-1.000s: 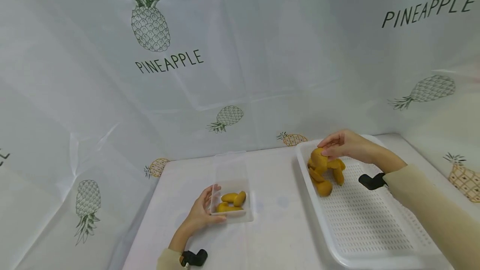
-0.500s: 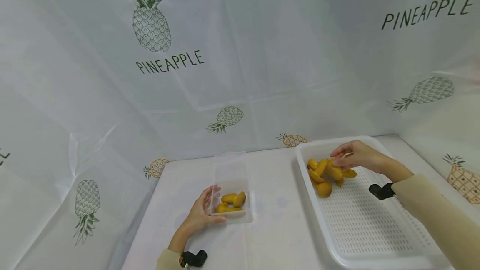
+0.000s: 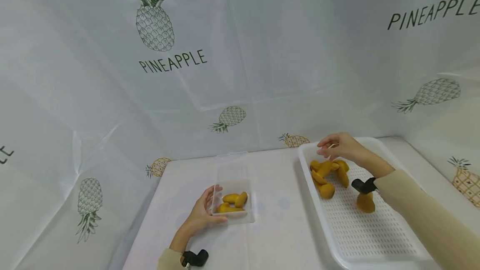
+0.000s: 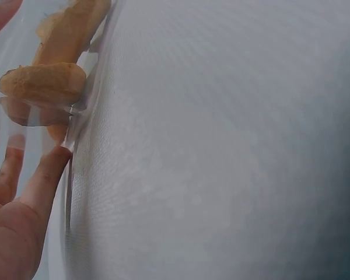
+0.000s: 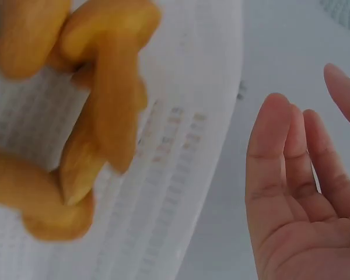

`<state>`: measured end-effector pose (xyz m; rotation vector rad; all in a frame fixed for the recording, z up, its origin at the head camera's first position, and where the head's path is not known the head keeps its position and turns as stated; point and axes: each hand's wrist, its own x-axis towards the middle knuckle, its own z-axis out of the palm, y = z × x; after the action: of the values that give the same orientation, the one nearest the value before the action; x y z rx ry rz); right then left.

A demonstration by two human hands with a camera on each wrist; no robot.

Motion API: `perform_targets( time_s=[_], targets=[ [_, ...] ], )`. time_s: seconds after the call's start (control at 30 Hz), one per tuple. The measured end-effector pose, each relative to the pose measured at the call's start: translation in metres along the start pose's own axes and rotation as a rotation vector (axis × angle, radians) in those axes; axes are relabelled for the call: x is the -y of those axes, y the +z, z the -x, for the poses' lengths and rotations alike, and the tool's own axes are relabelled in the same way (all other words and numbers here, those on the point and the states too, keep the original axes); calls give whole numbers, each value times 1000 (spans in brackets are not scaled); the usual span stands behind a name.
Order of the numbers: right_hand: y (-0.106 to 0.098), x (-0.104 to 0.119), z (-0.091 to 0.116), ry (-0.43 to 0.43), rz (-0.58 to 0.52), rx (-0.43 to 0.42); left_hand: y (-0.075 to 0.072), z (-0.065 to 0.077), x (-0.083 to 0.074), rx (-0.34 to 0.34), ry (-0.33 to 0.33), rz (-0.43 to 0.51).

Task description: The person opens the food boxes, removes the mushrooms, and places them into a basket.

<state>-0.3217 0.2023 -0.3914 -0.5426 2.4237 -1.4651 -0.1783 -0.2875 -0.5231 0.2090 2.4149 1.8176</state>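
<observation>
My left hand [image 3: 199,213] grips the left side of a small clear plastic box [image 3: 229,215], thumb at its front and fingers behind. Inside lie several yellow-brown mushrooms [image 3: 226,208]; the left wrist view shows a mushroom [image 4: 44,81] through the clear wall, close to the thumb. My right hand [image 3: 342,147] hovers over the far left part of a white perforated basket [image 3: 330,243], holding nothing, with thumb and fingers apart. Below it is a heap of mushrooms [image 3: 327,191], where stems and caps show [image 5: 114,99]. A single mushroom [image 3: 366,203] lies apart, partly behind the wrist camera.
The box's clear lid [image 3: 232,172] stands tilted back behind it. A white cloth [image 3: 277,236] covers the table between box and basket. Behind rises a white sheet [image 3: 285,74] printed with pineapples. The basket's raised left rim [image 3: 313,207] faces the box.
My right hand held a mushroom, lowered to the heap, and is now raised and moved left with nothing in it. One mushroom now lies apart in the basket. My left hand stayed put.
</observation>
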Motion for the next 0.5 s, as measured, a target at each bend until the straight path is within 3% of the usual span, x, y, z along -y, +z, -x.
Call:
perform_targets(
  time_s=[0.5],
  targets=[
    [67,42,-40,-62,-212,148,-1,-1,0,-1,7,-1]
  ],
)
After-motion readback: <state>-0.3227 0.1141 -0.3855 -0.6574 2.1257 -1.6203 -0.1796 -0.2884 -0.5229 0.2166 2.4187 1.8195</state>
